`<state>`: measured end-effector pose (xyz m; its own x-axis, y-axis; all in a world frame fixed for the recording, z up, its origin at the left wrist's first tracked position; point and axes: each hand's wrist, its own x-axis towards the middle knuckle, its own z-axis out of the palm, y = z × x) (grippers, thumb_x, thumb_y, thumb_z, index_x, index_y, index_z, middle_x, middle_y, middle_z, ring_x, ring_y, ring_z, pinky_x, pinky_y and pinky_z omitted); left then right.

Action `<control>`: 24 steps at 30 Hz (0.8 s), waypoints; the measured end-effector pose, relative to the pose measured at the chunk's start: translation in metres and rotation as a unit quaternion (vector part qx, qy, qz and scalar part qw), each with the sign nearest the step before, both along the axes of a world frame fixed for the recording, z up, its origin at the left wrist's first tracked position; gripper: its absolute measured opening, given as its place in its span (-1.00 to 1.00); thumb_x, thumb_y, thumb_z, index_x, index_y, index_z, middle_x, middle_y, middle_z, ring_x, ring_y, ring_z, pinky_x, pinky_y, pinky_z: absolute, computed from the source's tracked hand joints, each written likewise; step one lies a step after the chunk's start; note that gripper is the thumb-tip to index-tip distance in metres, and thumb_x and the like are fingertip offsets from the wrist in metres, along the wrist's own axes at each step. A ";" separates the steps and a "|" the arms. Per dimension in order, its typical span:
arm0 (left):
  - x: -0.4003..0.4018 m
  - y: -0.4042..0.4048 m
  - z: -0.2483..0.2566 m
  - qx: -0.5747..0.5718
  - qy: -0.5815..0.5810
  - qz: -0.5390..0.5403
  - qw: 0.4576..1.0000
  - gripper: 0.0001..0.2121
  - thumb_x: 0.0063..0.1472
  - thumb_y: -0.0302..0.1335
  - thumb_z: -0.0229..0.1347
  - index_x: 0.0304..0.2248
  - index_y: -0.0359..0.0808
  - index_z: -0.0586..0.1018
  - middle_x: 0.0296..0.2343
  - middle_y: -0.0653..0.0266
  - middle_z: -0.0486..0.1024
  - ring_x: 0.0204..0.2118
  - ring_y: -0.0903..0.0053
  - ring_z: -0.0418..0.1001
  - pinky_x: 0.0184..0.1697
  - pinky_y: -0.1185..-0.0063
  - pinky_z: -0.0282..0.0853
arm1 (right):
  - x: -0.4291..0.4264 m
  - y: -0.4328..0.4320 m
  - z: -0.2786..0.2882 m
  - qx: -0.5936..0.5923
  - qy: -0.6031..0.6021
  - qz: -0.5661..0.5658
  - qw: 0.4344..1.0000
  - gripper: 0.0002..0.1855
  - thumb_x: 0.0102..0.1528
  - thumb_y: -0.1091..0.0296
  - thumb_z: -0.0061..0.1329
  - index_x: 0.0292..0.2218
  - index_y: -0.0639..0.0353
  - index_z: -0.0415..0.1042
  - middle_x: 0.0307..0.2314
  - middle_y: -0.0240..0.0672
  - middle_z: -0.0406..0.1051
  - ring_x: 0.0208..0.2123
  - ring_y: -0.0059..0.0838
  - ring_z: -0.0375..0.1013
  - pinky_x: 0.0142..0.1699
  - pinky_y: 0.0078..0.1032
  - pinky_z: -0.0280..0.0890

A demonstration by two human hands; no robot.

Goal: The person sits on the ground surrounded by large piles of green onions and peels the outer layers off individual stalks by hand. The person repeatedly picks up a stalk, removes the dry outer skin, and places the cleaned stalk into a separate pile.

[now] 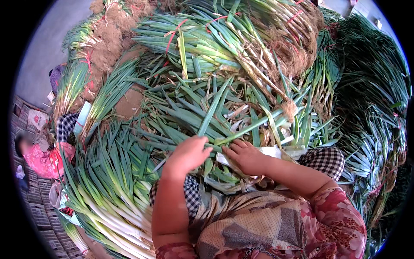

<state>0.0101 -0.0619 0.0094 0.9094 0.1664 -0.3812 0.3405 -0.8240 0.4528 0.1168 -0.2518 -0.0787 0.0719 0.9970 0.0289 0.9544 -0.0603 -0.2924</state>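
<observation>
My left hand (190, 152) is over the green leaves of a large green onion (171, 146), thumb and fingers curled around or against them; how firmly is hard to see. Beside it, to the right, my right hand (244, 158) rests on the same stalk close to its white part (271, 151), fingers bent over it. Loose leaves and peeled outer layers (223, 183) lie beneath both hands. A pile of cleaned green onions with white stems (119, 223) lies at my left, beside my knee.
Bundles tied with red string (187, 45) lie in front, rooty ends (288, 61) towards the right. More bundles (105, 42) stand at the upper left, dark green ones (368, 58) at the right. Another person (48, 158) sits at the far left near crates (38, 197).
</observation>
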 end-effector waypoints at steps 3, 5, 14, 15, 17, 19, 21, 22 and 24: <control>0.004 -0.007 -0.011 0.025 -0.024 -0.033 0.999 -0.73 0.07 -0.35 -0.05 -0.31 -0.39 0.37 -0.37 -0.01 0.37 -0.28 0.15 0.32 -0.21 0.39 0.23 | 0.057 0.009 0.035 -0.005 0.202 0.089 0.975 -0.59 0.02 0.28 -0.19 -0.10 0.26 0.20 -0.25 -0.10 0.25 -0.20 -0.16 0.24 -0.11 -0.35 0.17; 0.012 -0.012 -0.010 0.041 0.011 -0.046 0.998 -0.75 0.07 -0.36 -0.06 -0.32 -0.38 0.37 -0.37 0.02 0.38 -0.27 0.16 0.32 -0.21 0.38 0.22 | 0.094 0.015 0.068 -0.025 0.318 -0.006 0.948 -0.71 0.05 0.28 -0.20 -0.24 0.28 0.32 -0.35 -0.12 0.34 -0.32 -0.19 0.35 -0.19 -0.41 0.24; 0.028 -0.038 -0.002 0.035 -0.010 -0.121 0.992 -0.72 0.06 -0.32 -0.04 -0.28 -0.31 0.35 -0.41 0.12 0.36 -0.31 0.25 0.33 -0.22 0.42 0.23 | 0.255 0.009 -0.036 -0.028 0.027 -0.465 0.885 -0.46 -0.06 0.09 -0.13 -0.10 0.20 0.15 -0.12 -0.08 0.18 -0.04 -0.13 0.13 0.04 -0.27 -0.01; 0.030 -0.039 -0.003 0.020 -0.018 -0.132 0.991 -0.72 0.05 -0.31 -0.04 -0.28 -0.30 0.35 -0.41 0.13 0.36 -0.30 0.26 0.33 -0.22 0.42 0.23 | 0.265 0.006 -0.051 -0.089 0.034 -0.494 0.864 -0.43 -0.07 0.09 -0.11 -0.08 0.22 0.12 -0.12 -0.04 0.16 -0.05 -0.13 0.15 0.01 -0.27 0.04; 0.034 -0.039 -0.010 0.017 -0.011 -0.136 0.991 -0.72 0.05 -0.31 -0.04 -0.28 -0.30 0.35 -0.43 0.14 0.37 -0.31 0.27 0.34 -0.22 0.42 0.23 | 0.283 -0.002 -0.091 -0.127 0.121 -0.498 0.849 -0.42 -0.08 0.11 -0.09 -0.09 0.23 0.09 -0.14 0.01 0.18 -0.10 -0.10 0.20 -0.04 -0.28 0.12; 0.040 -0.035 -0.013 0.018 0.001 -0.136 0.991 -0.72 0.05 -0.31 -0.04 -0.28 -0.30 0.34 -0.44 0.15 0.37 -0.31 0.28 0.34 -0.22 0.43 0.24 | 0.281 0.005 -0.084 -0.147 0.117 -0.473 0.861 -0.43 -0.08 0.13 -0.08 -0.10 0.25 0.09 -0.21 0.03 0.23 -0.15 -0.07 0.25 -0.08 -0.28 0.16; 0.046 -0.032 -0.013 0.024 0.018 -0.137 0.990 -0.72 0.06 -0.31 -0.04 -0.28 -0.31 0.34 -0.46 0.15 0.38 -0.32 0.28 0.35 -0.22 0.43 0.24 | 0.288 0.006 -0.072 -0.158 0.137 -0.450 0.868 -0.51 -0.07 0.13 -0.06 -0.20 0.28 0.17 -0.34 0.06 0.31 -0.23 -0.01 0.30 -0.12 -0.30 0.19; 0.050 -0.032 -0.014 0.028 0.032 -0.141 0.989 -0.72 0.06 -0.31 -0.04 -0.28 -0.31 0.34 -0.46 0.15 0.39 -0.33 0.29 0.35 -0.22 0.43 0.24 | 0.294 0.006 -0.060 -0.164 0.148 -0.429 0.876 -0.54 -0.06 0.13 -0.07 -0.23 0.30 0.20 -0.35 0.04 0.32 -0.26 -0.05 0.31 -0.14 -0.31 0.20; 0.057 -0.032 -0.016 0.037 0.058 -0.148 0.987 -0.71 0.06 -0.31 -0.04 -0.28 -0.32 0.34 -0.47 0.14 0.39 -0.33 0.29 0.36 -0.22 0.44 0.24 | 0.300 0.005 -0.022 -0.165 0.200 -0.410 0.874 -0.58 -0.02 0.13 -0.10 -0.28 0.35 0.25 -0.36 -0.01 0.34 -0.31 -0.14 0.33 -0.18 -0.34 0.21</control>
